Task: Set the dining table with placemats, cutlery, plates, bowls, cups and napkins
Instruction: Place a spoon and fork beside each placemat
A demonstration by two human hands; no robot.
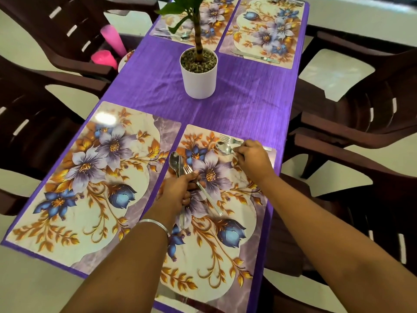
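Several floral placemats lie on the purple tablecloth (158, 91). Over the near right placemat (225, 256) my left hand (178, 195) grips a bundle of steel cutlery (178, 164): a spoon, a fork and a knife stick out of the fist. My right hand (252, 159) pinches the handles of a spoon (223, 147) and a fork (225, 138) lying at that mat's far edge. The near left placemat (74, 177) is bare. The far right placemat (268, 28) has a knife (255, 56), and the far left placemat (209, 21) has cutlery (173, 35).
A white pot with a green plant (199, 73) stands mid-table. Dark brown plastic chairs (365, 123) ring the table. On a left chair lie pink cups (108, 47) and the rim of a plate (126, 61).
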